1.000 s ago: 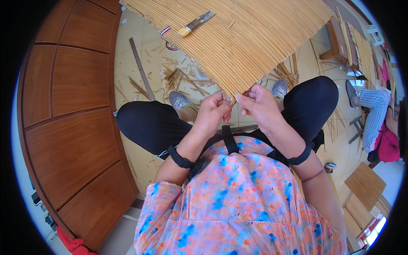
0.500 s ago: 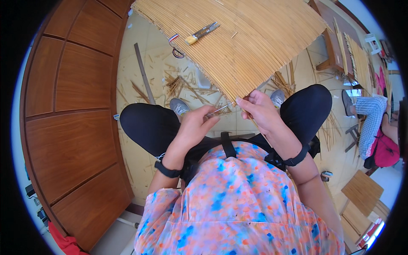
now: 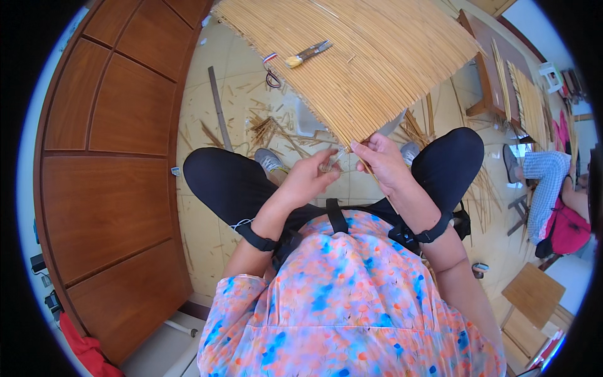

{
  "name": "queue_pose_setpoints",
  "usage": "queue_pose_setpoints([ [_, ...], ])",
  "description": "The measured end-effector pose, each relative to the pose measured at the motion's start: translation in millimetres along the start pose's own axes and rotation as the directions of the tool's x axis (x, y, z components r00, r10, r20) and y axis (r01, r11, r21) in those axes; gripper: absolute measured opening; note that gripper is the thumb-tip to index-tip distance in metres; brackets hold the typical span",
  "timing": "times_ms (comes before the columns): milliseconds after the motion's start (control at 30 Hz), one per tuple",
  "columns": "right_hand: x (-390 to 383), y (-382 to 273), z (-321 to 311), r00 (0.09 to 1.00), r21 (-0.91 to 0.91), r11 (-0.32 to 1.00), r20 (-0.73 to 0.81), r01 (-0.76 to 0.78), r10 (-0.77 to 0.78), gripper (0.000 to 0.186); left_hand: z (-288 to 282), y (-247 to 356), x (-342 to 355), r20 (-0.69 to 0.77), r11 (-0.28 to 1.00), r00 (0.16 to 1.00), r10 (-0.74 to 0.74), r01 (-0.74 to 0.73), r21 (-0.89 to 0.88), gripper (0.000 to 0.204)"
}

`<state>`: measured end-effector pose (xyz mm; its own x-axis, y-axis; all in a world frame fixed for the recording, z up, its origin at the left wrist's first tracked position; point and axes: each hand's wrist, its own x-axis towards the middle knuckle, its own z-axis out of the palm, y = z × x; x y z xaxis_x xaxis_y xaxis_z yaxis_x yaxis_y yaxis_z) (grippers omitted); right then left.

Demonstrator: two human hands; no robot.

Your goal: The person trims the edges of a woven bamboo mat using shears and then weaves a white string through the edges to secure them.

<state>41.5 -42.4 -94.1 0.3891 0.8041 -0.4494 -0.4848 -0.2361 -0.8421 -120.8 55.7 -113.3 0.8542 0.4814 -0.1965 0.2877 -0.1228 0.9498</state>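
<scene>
A large mat of thin tan sticks (image 3: 370, 69), bound side by side, stretches in front of me, its near corner between my knees. My right hand (image 3: 386, 166) pinches a thin stick at that corner, and the stick's near end runs back along my forearm. Just left of the corner, my left hand (image 3: 308, 179) has its fingers curled around a clear, thin strand (image 3: 329, 164), which looks like loose thread. Its exact form is hard to make out. On the mat lies a knife-like tool (image 3: 308, 54) with a yellowish end.
Stick offcuts (image 3: 267, 130) litter the floor, near a dark strip (image 3: 220, 110). A dark cord (image 3: 272, 78) hangs at the mat's left edge. Wooden cabinet doors (image 3: 107, 207) stand at left. At right are a table (image 3: 480, 75) and a seated person's checked trouser leg (image 3: 541, 182).
My left hand has shifted slightly right and its fingers have loosened; the strand, taut before, now looks slack. The right hand keeps its pinch. The view has turned slightly.
</scene>
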Motion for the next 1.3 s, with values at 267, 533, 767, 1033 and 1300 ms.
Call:
queue_pose_setpoints([
  [267, 1, 1, -2, 1.0, -0.013, 1.0, -0.016, -0.001, 0.0, 0.019, -114, 34, -112, 0.009, 0.976, 0.995, -0.1, 0.097, 0.193, 0.011],
  [533, 2, 3, -1, 1.0, -0.017, 1.0, -0.01, 0.001, -0.001, 0.018, -218, 29, -291, -0.477, 0.996, 0.879, -0.006, -0.036, -0.079, 0.016],
  [767, 2, 4, -2, 1.0, -0.005, 1.0, -0.006, 0.023, -0.023, 0.017, -253, -28, -406, -0.84, 0.74, 0.541, 0.042, -0.582, -0.338, 0.012],
  [1033, 4, 6, 4, 0.999, -0.003, 0.999, -0.011, 0.04, -0.04, 0.017, -240, -96, -513, -0.869, 0.866, -0.106, -0.483, 0.087, -0.492, 0.013],
  [1300, 5, 7, 2, 1.0, -0.007, 1.0, -0.006, 0.031, -0.031, 0.017, -244, -42, -383, -0.95, 0.847, 0.138, -0.279, 0.502, -0.175, 0.015],
])
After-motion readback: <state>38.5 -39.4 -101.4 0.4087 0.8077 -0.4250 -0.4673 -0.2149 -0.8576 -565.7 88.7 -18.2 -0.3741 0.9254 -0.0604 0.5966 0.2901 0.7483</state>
